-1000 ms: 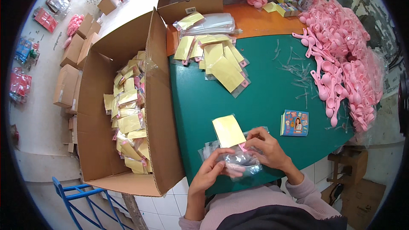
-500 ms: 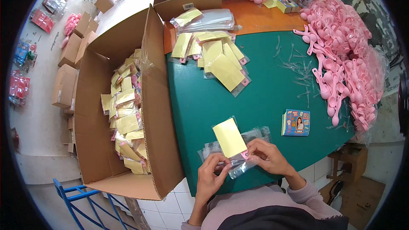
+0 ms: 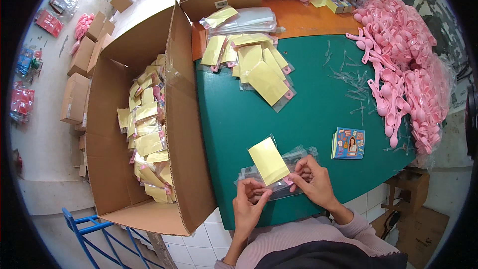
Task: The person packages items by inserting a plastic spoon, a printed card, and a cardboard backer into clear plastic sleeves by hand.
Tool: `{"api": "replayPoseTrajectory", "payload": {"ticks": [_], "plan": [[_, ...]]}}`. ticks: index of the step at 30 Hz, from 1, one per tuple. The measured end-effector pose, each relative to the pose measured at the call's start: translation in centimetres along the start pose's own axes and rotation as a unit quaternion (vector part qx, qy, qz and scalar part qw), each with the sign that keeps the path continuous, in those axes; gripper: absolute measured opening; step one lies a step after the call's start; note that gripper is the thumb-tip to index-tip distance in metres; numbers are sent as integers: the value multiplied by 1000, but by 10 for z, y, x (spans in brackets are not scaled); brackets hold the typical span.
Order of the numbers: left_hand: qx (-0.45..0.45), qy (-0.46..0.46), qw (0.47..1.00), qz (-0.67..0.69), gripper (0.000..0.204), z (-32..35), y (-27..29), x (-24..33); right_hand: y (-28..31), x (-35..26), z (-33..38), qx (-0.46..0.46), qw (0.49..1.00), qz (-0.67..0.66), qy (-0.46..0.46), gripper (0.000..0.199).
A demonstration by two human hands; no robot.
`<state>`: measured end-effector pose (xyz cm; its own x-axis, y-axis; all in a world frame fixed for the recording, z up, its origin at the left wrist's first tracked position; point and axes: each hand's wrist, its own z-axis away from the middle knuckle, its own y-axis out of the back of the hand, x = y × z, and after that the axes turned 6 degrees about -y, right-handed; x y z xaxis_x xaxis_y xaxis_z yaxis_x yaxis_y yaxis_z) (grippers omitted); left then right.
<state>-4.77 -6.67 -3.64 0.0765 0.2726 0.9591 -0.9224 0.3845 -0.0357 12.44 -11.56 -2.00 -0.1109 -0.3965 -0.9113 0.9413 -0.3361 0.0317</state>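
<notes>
We've shifted the clear plastic packet with its yellow card [image 3: 269, 161] slightly nearer the green table's [image 3: 308, 114] front edge, left hand [image 3: 249, 205] and right hand [image 3: 312, 182] both pinching it; its pink contents stay hidden.

Clear plastic packet w/ yellow card insert [image 3: 269, 161] – pinched between left hand [image 3: 249, 204] & right hand [image 3: 311, 182], over a stack of empty clear bags [image 3: 294, 157]. Small colourful picture card stack [image 3: 348, 143] just right of right hand. Heap of finished yellow-card packets [image 3: 259, 65] well beyond the hands; big open cardboard box [image 3: 184, 134] left of left hand – full of same packets.
</notes>
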Motion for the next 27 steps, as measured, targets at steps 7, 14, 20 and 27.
{"api": "replayPoseTrajectory", "payload": {"ticks": [7, 14, 20, 27], "plan": [[-24, -35, 998, 38, 16, 6, 4, -14, -3, 2, 0, -4, 1000, 4, 17, 8], [-44, -29, 997, -49, 38, 6, 3, 0, -6, -3, 1, -3, 998, 51, 34, 30], [-70, -68, 990, -99, 56, -10, 4, 30, 10, -24, -13, -60, 991, 107, 47, 41], [-14, -289, 923, -254, 58, -92, 1, 60, 48, -88, -54, 107, 953, 179, 221, 45]]}}
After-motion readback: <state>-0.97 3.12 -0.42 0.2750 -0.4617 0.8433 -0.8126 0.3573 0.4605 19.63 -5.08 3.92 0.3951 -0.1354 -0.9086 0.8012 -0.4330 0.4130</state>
